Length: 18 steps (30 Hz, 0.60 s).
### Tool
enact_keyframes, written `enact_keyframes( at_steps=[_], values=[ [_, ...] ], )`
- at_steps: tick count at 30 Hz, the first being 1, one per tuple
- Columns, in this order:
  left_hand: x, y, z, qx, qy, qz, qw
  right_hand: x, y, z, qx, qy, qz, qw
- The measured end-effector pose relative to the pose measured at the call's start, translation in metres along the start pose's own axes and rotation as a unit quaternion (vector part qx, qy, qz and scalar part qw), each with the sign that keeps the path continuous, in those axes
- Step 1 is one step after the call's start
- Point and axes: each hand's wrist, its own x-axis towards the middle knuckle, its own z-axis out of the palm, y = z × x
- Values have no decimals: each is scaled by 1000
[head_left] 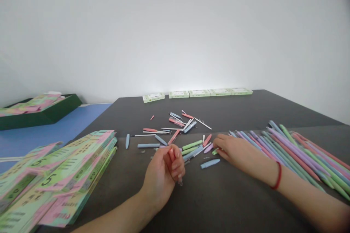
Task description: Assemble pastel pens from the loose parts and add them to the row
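Observation:
My left hand (164, 176) is raised above the near part of the dark table, its fingers wrapped round a coral-red pen part (172, 154). A clear tip pokes out below those fingers. My right hand (232, 151), with a red band at the wrist, reaches down to the table; its fingertips are closed on a small green pen part (214, 151), mostly hidden. Between and beyond the hands lie loose pen parts: a blue barrel (210, 164), a purple piece (208, 148), a green barrel (192, 145) and several white refills (202, 123).
Many pastel pens (298, 153) lie in a pile under and right of my right forearm. Stacked pink-and-green printed packs (68, 174) fill the left side. Several flat boxes (199, 93) line the back edge. A dark green tray (51, 111) of packs sits on a blue surface (87, 118).

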Motion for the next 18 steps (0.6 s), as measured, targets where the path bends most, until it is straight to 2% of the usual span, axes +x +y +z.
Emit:
enact_keyframes(
  at_steps=[5, 8, 11, 15, 18],
  values=[
    [-3, -1, 0, 20, 0, 8, 1000, 2, -1, -1, 24, 15, -19, 999],
    [-8, -9, 1, 59, -30, -1, 998, 6, 4, -7, 33, 26, -27, 999],
    [-14, -20, -1, 131, -58, 1, 990, 13, 1, -12, 23, 14, -66, 997],
    [-21, -29, -5, 240, -105, 4, 965, 23, -15, -11, 10, -11, -110, 994],
    [-26, -27, -4, 327, -164, -12, 931, 29, -22, -5, -9, -22, -120, 992]
  ],
)
